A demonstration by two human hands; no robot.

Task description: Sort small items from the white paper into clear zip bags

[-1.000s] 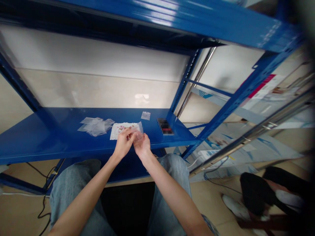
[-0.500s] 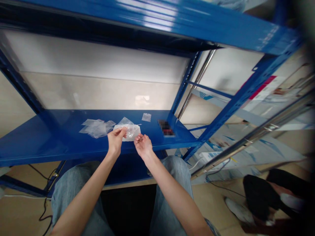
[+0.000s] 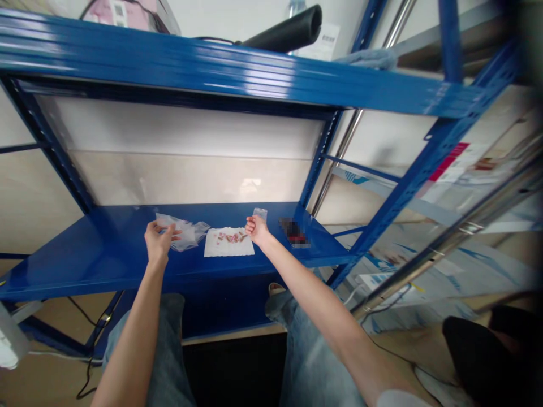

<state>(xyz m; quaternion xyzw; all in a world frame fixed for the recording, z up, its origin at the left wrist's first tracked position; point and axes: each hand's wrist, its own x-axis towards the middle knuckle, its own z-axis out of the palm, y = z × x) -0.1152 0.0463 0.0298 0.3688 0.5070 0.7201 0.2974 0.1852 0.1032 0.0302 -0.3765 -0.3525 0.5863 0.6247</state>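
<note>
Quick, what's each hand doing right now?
Left hand: open, fingers resting on clear plastic bags.
Right hand: curled, at a small clear bag; grip unclear.

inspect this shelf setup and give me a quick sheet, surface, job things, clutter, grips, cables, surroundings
surface: blue steel shelf, glossy, with a pale panel behind it.
job's things: a pile of clear plastic bags, a white sheet with small red pieces on it, and a small plastic bag.
clutter: a dark object, too blurred to identify, beside the white sheet.
grips: left hand at the bag pile; right hand just below the small bag, contact unclear.
cables: thin black cable on the floor at lower left.
surroundings: black foam tube on the upper shelf, chrome pole behind the uprights.
</note>
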